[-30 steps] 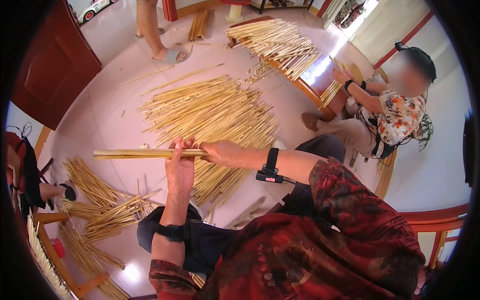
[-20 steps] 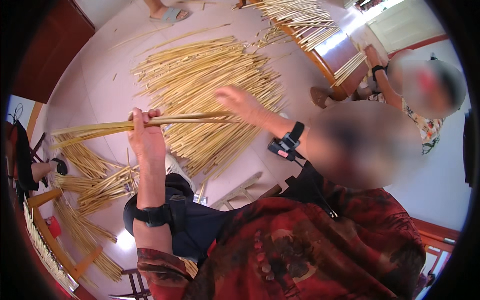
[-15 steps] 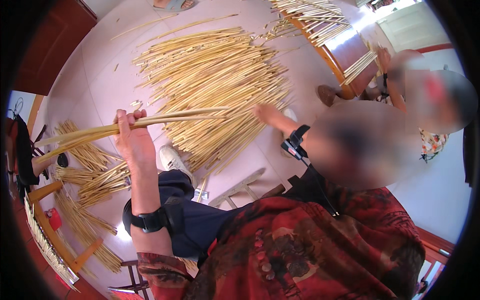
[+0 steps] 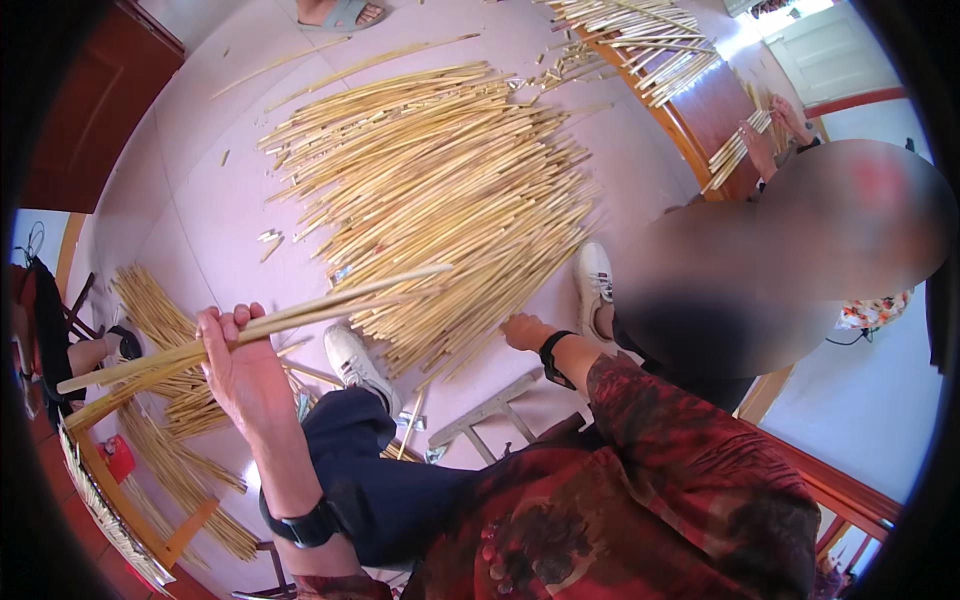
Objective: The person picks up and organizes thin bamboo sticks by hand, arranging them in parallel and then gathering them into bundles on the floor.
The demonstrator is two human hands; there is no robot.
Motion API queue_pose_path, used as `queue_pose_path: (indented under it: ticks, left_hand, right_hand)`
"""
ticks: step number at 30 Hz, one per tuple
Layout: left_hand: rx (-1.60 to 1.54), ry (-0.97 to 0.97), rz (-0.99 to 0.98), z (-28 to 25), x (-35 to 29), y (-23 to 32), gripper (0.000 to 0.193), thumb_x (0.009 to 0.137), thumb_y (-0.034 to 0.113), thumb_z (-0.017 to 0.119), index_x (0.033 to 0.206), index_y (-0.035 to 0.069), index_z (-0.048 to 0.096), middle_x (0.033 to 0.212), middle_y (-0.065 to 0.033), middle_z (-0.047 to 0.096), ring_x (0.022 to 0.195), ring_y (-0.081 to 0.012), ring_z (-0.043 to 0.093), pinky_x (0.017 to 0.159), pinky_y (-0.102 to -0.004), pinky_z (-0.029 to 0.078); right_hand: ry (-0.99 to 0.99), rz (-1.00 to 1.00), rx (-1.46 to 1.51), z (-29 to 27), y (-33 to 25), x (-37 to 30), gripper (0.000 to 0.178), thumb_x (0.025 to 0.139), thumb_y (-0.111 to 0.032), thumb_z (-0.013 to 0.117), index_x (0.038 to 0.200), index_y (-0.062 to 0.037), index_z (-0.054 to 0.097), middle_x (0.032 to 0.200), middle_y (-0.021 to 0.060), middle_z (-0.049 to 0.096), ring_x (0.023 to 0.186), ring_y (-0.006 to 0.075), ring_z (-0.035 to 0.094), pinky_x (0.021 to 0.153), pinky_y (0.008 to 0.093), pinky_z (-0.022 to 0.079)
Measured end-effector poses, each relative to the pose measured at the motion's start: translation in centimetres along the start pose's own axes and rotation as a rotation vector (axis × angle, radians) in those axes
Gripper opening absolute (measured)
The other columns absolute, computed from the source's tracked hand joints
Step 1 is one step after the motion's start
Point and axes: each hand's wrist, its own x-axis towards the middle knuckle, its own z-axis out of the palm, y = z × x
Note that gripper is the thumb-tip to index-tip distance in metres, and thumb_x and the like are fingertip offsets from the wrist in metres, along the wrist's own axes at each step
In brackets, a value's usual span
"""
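Note:
My left hand (image 4: 240, 360) is closed around a few long pale-yellow stalks (image 4: 340, 300), which stick out past it on both sides, above the floor. Beyond and to the right of it lies a wide heap of similar yellow stalks (image 4: 430, 180), laid roughly parallel. At the near right edge of this heap is my right hand (image 4: 525, 332), its fingers curled in. Whatever those fingers may hold cannot be made out.
Smaller stalk bundles (image 4: 165, 310) lie at the left, by a wooden bench (image 4: 185, 530). A low wooden stool frame (image 4: 485, 412) stands before me. At the upper right, another person's hands (image 4: 760, 150) hold stalks over a brown table (image 4: 690, 130). A sandalled foot (image 4: 342, 12) shows at the far edge.
My left hand has come lower and nearer with its stalks. My right hand has moved nearer to me along the heap's edge. At the table, the other person's hands and stalks have shifted.

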Motion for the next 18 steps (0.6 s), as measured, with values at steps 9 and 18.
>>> queue_pose_path:
  ticks: [9, 18]
  left_hand:
    - [-0.007, -0.017, 0.011, -0.2, -0.7, 0.1, 0.009, 0.088, 0.015, 0.048, 0.087, 0.006, 0.045, 0.066, 0.0004, 0.04, 0.072, -0.0138, 0.043, 0.077, -0.0314, 0.038]
    - [-0.045, 0.005, -0.021, -0.2, -0.7, -1.0, 0.009, 0.087, 0.015, 0.05, 0.086, 0.007, 0.047, 0.066, -0.0002, 0.043, 0.068, -0.0145, 0.047, 0.072, -0.031, 0.041]
  right_hand:
    - [0.128, 0.005, 0.164, -2.9, -0.9, 6.1, 0.031, 0.08, -0.019, 0.04, 0.102, -0.0047, 0.057, 0.101, 0.0191, 0.057, 0.096, 0.0354, 0.053, 0.082, 0.0448, 0.042]
    - [0.17, 0.045, 0.168, -6.2, -0.7, 7.2, 0.032, 0.078, -0.017, 0.042, 0.106, -0.0113, 0.055, 0.106, 0.0153, 0.056, 0.095, 0.0328, 0.055, 0.078, 0.041, 0.044]
